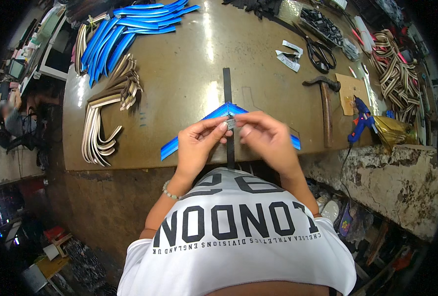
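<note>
My left hand [199,143] is closed, pinching a small grey-and-white tag-like piece [230,124] between thumb and fingertips. My right hand [274,140] meets it from the other side, thumb and forefinger drawn together at the same piece. Its exact kind is too small to make out. Below both hands lies a shiny blue strap [170,146], folded to a peak that points away from me. A narrow black strap [227,81] runs straight away from the table's near edge, passing by that peak; the hands hide part of both straps.
Blue straps [125,24] and cream-and-brown straps [98,129] lie at left. On the right are a hammer [326,113], black scissors [322,55], white slips [289,60], a blue glue gun [362,121] with a cord, a tray of black parts [322,24] and striped straps [394,79].
</note>
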The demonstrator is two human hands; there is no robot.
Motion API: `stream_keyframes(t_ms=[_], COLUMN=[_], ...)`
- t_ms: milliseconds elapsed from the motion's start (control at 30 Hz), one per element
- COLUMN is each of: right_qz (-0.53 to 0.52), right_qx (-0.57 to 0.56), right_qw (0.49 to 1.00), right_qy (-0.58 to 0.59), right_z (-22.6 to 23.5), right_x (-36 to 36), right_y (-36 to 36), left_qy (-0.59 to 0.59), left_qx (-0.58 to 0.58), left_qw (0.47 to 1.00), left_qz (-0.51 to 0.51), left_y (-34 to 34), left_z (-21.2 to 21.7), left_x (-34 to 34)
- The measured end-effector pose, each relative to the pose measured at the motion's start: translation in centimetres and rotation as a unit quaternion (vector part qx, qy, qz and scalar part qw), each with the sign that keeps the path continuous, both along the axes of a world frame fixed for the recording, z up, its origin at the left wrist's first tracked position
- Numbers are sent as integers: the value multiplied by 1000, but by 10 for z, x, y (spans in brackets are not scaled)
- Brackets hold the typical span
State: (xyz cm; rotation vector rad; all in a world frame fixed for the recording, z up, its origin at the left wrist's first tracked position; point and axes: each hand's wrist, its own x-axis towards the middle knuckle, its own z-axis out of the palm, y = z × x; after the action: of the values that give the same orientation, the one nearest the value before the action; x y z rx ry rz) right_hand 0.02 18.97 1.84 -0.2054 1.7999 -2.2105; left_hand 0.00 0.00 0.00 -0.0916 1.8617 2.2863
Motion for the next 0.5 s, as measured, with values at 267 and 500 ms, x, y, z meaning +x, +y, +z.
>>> stream_keyframes(t_ms=[267, 500], right_qz=[27, 11], right_qx=[-53, -42], right_qw=[997, 996], right_qy=[-56, -81], right_z=[-12, -18], right_x=[-14, -12], right_y=[8, 4], left_qy=[-13, -47], left_qx=[-5, -13], left_qw=[999, 998], left_qz=[-34, -45], left_y=[4, -3], left_z=[1, 2], left_x=[-1, -1])
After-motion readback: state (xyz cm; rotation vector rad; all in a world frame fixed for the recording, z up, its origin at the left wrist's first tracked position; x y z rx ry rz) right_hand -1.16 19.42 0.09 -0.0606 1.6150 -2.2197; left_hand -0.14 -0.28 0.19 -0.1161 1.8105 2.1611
